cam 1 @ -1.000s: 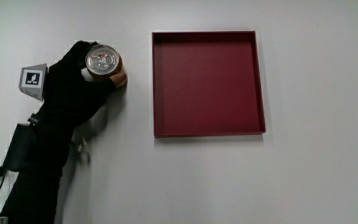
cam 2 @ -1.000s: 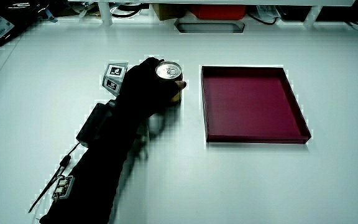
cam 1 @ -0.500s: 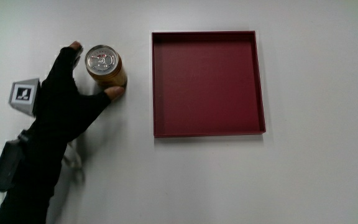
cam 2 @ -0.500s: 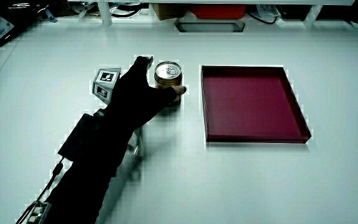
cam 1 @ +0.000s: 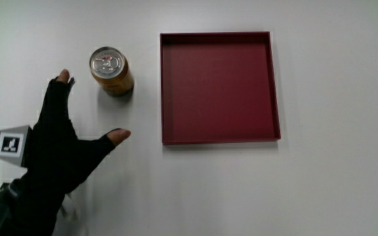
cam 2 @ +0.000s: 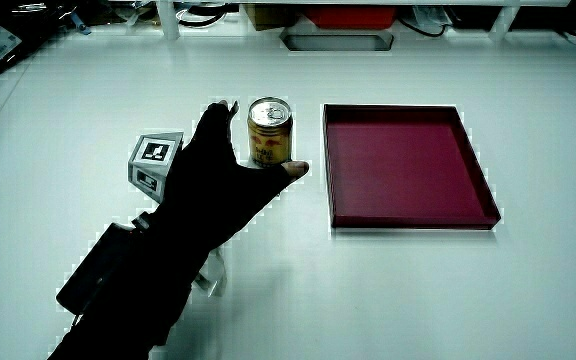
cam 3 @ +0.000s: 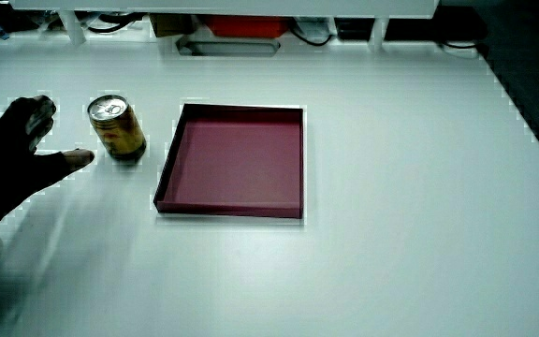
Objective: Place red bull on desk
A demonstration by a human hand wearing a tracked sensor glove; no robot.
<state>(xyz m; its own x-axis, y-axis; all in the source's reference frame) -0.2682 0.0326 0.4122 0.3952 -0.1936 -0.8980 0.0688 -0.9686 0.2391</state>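
Note:
A gold can with a silver lid stands upright on the white table beside the dark red tray. Both side views show the can standing free. The gloved hand is nearer to the person than the can, apart from it, with thumb and fingers spread and nothing in them. In a side view the hand overlaps the can's lower edge. The patterned cube sits on the back of the hand.
The shallow red tray holds nothing. A low partition with cables and a red box runs along the table's edge farthest from the person. A dark device lies near a table corner.
The hand let go of the can and drew back toward the person with its fingers spread. The can stays upright where it was set, beside the tray.

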